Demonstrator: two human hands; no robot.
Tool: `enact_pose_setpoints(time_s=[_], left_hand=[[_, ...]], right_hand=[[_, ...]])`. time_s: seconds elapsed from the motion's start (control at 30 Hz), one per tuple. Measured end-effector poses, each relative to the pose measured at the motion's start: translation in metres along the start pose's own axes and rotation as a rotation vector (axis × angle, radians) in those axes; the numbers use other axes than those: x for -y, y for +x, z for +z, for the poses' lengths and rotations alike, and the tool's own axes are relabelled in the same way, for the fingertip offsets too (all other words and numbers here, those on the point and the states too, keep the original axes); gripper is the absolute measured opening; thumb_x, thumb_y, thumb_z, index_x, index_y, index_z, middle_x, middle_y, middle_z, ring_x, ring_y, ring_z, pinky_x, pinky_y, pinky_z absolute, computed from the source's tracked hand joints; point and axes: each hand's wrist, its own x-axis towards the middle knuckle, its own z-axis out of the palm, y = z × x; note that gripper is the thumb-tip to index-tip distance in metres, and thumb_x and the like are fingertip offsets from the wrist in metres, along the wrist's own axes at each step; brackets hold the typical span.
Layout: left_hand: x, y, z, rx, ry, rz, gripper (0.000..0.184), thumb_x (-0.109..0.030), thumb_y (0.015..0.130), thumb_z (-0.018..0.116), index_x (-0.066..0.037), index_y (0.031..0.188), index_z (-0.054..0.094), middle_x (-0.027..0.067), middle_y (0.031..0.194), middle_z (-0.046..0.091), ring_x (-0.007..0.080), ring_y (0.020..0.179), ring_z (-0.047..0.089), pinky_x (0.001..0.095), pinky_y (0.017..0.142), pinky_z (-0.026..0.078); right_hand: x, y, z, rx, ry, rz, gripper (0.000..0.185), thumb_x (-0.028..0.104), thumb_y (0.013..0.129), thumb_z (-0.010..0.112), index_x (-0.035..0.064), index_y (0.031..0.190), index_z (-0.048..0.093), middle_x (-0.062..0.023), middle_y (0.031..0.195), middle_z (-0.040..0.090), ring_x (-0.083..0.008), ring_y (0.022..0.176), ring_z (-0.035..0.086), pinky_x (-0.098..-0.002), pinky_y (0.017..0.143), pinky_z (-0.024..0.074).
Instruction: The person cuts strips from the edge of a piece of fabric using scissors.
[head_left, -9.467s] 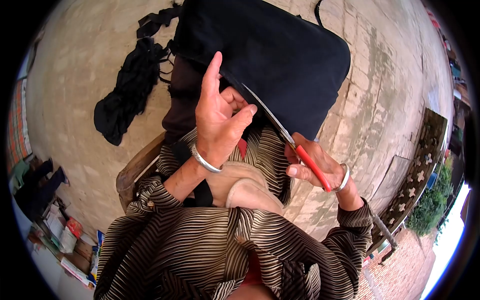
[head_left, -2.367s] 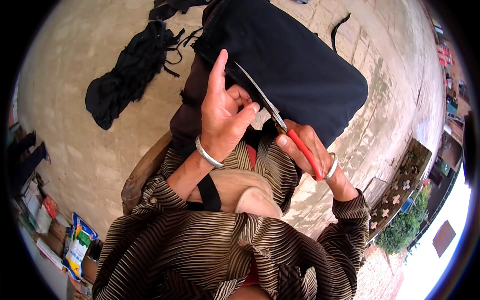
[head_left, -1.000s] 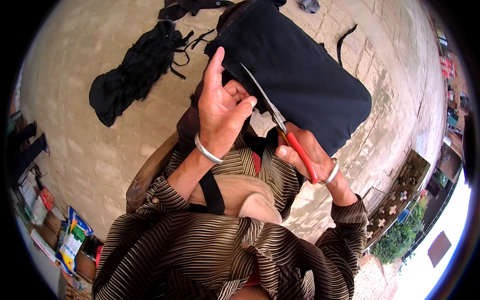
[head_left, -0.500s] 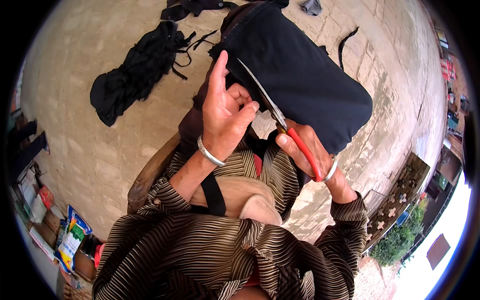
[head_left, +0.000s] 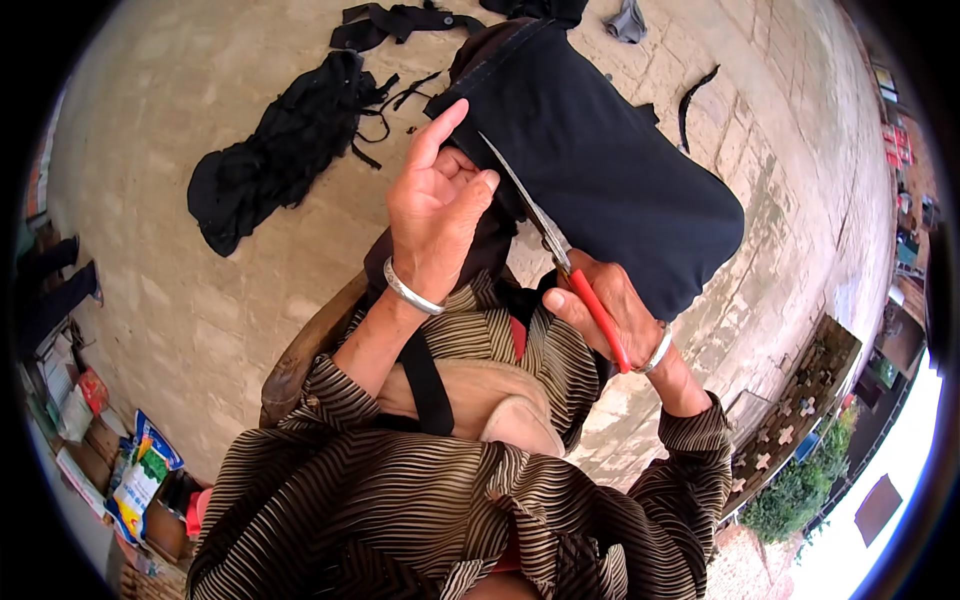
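Observation:
Black cloth point(head_left: 610, 170) lies over my knee, with a stitched seam along its upper left edge. My right hand point(head_left: 605, 300) is closed around the red handles of a pair of scissors point(head_left: 545, 232). The blades point up and left along the near left edge of the cloth and look close together. At that same edge is my left hand point(head_left: 435, 215), index finger stretched out and the other fingers curled by the thumb. Its curled fingers seem to hold the cloth edge, though the grip is partly hidden.
A bundled black cloth point(head_left: 275, 160) with loose strips lies on the paved floor point(head_left: 180, 310). More dark scraps point(head_left: 400, 22), a grey scrap point(head_left: 627, 20) and a thin black strip point(head_left: 695, 105) lie farther off. Bags and boxes point(head_left: 145, 480) stand at the lower left.
My left hand has shifted slightly left, its thumb farther from the scissors. The scissors and my right hand have moved only a little, and the whole view has shifted slightly.

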Motion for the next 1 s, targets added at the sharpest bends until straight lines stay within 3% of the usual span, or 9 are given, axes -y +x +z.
enact_pose_setpoints(time_s=[0.17, 0.23, 0.27, 0.33, 0.37, 0.57, 0.63, 0.8, 1.0], left_hand=[[-0.001, 0.000, 0.000, 0.003, -0.049, 0.003, 0.067, 0.015, 0.083, 0.054, 0.002, 0.144, 0.030, 0.0094, 0.100, 0.061, 0.0091, 0.089, 0.057, 0.0222, 0.083, 0.048], [-0.003, -0.001, 0.000, 0.042, -0.045, 0.044, 0.069, 0.013, 0.081, 0.054, 0.006, 0.145, 0.029, 0.0124, 0.130, 0.050, 0.0107, 0.101, 0.055, 0.0237, 0.090, 0.046], [-0.003, -0.001, -0.001, 0.042, -0.046, 0.044, 0.069, 0.013, 0.081, 0.054, 0.006, 0.145, 0.029, 0.0124, 0.130, 0.050, 0.0107, 0.101, 0.055, 0.0237, 0.090, 0.046], [-0.002, 0.001, -0.003, 0.053, -0.069, 0.040, 0.074, 0.016, 0.081, 0.054, 0.001, 0.147, 0.024, 0.0085, 0.105, 0.060, 0.0078, 0.088, 0.056, 0.0205, 0.079, 0.048], [-0.002, 0.002, -0.003, 0.051, -0.070, 0.043, 0.074, 0.016, 0.081, 0.054, 0.001, 0.147, 0.024, 0.0085, 0.105, 0.060, 0.0078, 0.088, 0.056, 0.0205, 0.079, 0.048], [0.002, 0.003, -0.005, 0.067, -0.073, 0.074, 0.076, 0.015, 0.081, 0.054, 0.001, 0.148, 0.022, 0.0078, 0.117, 0.055, 0.0075, 0.092, 0.054, 0.0205, 0.080, 0.047], [0.000, 0.001, -0.004, 0.073, -0.080, 0.065, 0.076, 0.014, 0.079, 0.055, 0.004, 0.147, 0.024, 0.0117, 0.137, 0.043, 0.0117, 0.106, 0.054, 0.0248, 0.092, 0.047], [0.000, 0.002, -0.008, 0.093, -0.082, 0.052, 0.077, 0.013, 0.079, 0.056, 0.004, 0.148, 0.023, 0.0122, 0.138, 0.042, 0.0121, 0.106, 0.054, 0.0255, 0.093, 0.046], [0.000, 0.004, -0.008, 0.099, -0.058, 0.072, 0.078, 0.012, 0.079, 0.057, 0.004, 0.148, 0.022, 0.0129, 0.137, 0.043, 0.0114, 0.103, 0.055, 0.0241, 0.091, 0.046]], right_hand=[[-0.012, -0.001, -0.002, 0.124, 0.001, 0.004, 0.068, 0.060, 0.084, 0.063, -0.0068, 0.089, 0.049, -0.0176, 0.062, 0.053, -0.0328, 0.061, 0.059, -0.0400, 0.060, 0.0474], [-0.009, 0.002, -0.003, 0.131, 0.015, 0.001, 0.070, 0.062, 0.083, 0.063, -0.0069, 0.089, 0.049, -0.0172, 0.065, 0.054, -0.0315, 0.065, 0.061, -0.0398, 0.062, 0.0477], [-0.008, 0.004, -0.002, 0.137, 0.029, -0.002, 0.072, 0.064, 0.083, 0.062, -0.0069, 0.090, 0.049, -0.0168, 0.068, 0.055, -0.0302, 0.068, 0.062, -0.0397, 0.064, 0.0479], [-0.008, 0.007, -0.001, 0.121, 0.074, -0.016, 0.072, 0.063, 0.083, 0.062, -0.0070, 0.090, 0.050, -0.0163, 0.069, 0.055, -0.0298, 0.069, 0.061, -0.0392, 0.066, 0.0478], [-0.008, 0.009, -0.001, 0.105, 0.118, -0.031, 0.071, 0.063, 0.084, 0.061, -0.0070, 0.091, 0.050, -0.0159, 0.070, 0.054, -0.0293, 0.070, 0.060, -0.0388, 0.067, 0.0476], [0.001, 0.012, 0.002, 0.079, 0.259, -0.046, 0.056, 0.049, 0.093, 0.057, -0.0060, 0.086, 0.051, -0.0118, 0.062, 0.046, -0.0234, 0.061, 0.047, -0.0381, 0.062, 0.0431], [0.005, 0.011, -0.001, 0.064, 0.221, 0.008, 0.053, 0.046, 0.094, 0.056, -0.0057, 0.083, 0.050, -0.0120, 0.060, 0.045, -0.0229, 0.059, 0.046, -0.0380, 0.060, 0.0422], [0.005, 0.010, 0.001, 0.022, 0.105, 0.084, 0.050, 0.042, 0.095, 0.057, -0.0044, 0.078, 0.050, -0.0130, 0.055, 0.040, -0.0220, 0.053, 0.043, -0.0373, 0.057, 0.0415], [0.000, 0.011, 0.002, 0.059, 0.112, -0.063, 0.054, 0.048, 0.091, 0.061, -0.0047, 0.086, 0.049, -0.0124, 0.062, 0.050, -0.0221, 0.061, 0.054, -0.0351, 0.061, 0.0460]])
